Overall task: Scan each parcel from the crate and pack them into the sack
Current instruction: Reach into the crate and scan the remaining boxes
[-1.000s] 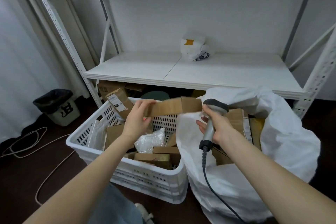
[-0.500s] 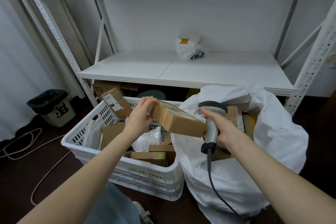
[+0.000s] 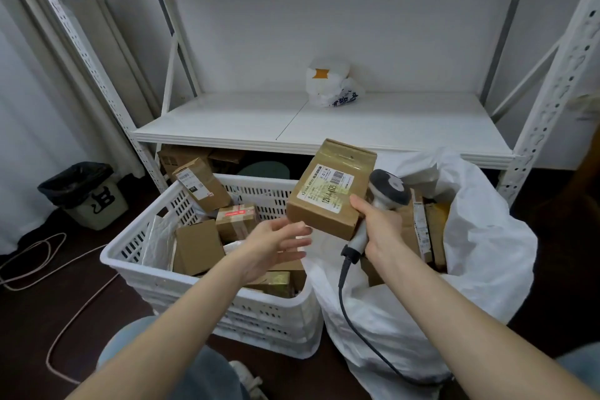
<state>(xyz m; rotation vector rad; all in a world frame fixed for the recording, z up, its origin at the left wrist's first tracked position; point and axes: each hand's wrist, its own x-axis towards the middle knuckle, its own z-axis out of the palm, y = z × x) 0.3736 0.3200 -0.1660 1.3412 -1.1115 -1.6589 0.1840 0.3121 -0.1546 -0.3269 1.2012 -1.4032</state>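
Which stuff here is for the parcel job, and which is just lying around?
For the job: held parcel, scanner, white crate, white sack.
Just lying about: bin, plastic bag, shelf, floor cable.

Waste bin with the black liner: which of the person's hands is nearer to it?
Left. The left hand hovers over the crate, right of the waste bin; the right hand, gripping the scanner, is farther right, by the sack.

R hand [image 3: 378,232] grips scanner [image 3: 388,189], parcel [image 3: 328,195]; L hand [image 3: 276,245] relaxed.
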